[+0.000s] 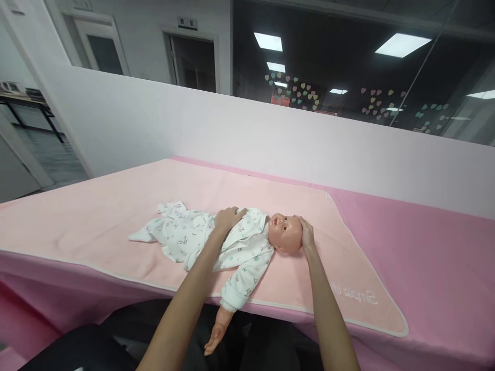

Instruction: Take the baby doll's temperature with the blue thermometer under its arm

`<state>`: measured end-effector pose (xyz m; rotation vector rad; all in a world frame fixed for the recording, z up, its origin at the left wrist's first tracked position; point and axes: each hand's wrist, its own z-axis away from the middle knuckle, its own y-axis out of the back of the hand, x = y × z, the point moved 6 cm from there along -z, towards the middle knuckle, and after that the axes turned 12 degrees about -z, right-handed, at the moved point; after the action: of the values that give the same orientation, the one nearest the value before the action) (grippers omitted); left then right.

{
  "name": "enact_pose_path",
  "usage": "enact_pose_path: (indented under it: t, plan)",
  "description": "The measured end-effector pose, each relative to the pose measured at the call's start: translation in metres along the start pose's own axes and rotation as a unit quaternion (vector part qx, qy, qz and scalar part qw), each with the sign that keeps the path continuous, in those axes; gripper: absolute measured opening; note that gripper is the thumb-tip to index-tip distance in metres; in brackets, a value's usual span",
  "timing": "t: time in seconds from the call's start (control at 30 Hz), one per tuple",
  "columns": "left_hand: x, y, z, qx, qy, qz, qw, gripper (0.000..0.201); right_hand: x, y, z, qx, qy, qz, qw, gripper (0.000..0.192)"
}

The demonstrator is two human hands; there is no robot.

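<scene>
A baby doll (247, 247) lies on its back on a peach mat (116, 196), its head to the right and its legs to the left. It wears a white printed top and trousers. My left hand (229, 219) rests on the doll's belly, fingers laid out over the cloth. At the crown of the doll's bare head (286, 234), my right hand (307, 232) is curved around it; some of its fingers are hidden behind the head. One doll arm (219, 327) hangs over the near table edge towards my lap.
Beneath the mat is a pink tablecloth (436, 263) that drapes over the front edge. A white partition (270, 139) with dark glass (348, 62) above it runs along the table's far side. On the left stands a desk (29, 100) beyond the partition's end.
</scene>
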<state>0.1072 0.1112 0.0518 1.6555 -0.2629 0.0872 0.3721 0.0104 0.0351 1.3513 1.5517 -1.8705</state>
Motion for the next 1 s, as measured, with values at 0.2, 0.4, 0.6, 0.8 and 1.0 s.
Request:
enact_pose_path:
  t: [0.2,0.4,0.6,0.8,1.0]
  plan:
    - [0.014,0.015,0.018,0.086,-0.126,0.311,0.938,0.048,-0.001,0.001,-0.001,0.003,0.009,0.027,1.0,0.023]
    - [0.051,0.011,0.047,-0.034,-0.278,0.308,0.909,0.043,-0.002,0.004,-0.001,-0.001,0.021,0.071,0.997,0.026]
    - [0.062,0.017,0.061,-0.035,-0.319,0.201,0.926,0.032,-0.002,-0.002,0.006,-0.028,0.004,0.071,0.997,0.032]
    - [0.052,0.012,0.05,-0.023,-0.221,0.287,0.932,0.02,-0.005,0.003,0.003,-0.005,0.025,0.106,0.994,0.029]
    - [0.035,0.003,0.034,-0.049,-0.125,0.476,0.869,0.037,-0.01,0.01,0.001,0.022,0.086,0.162,0.983,0.03]
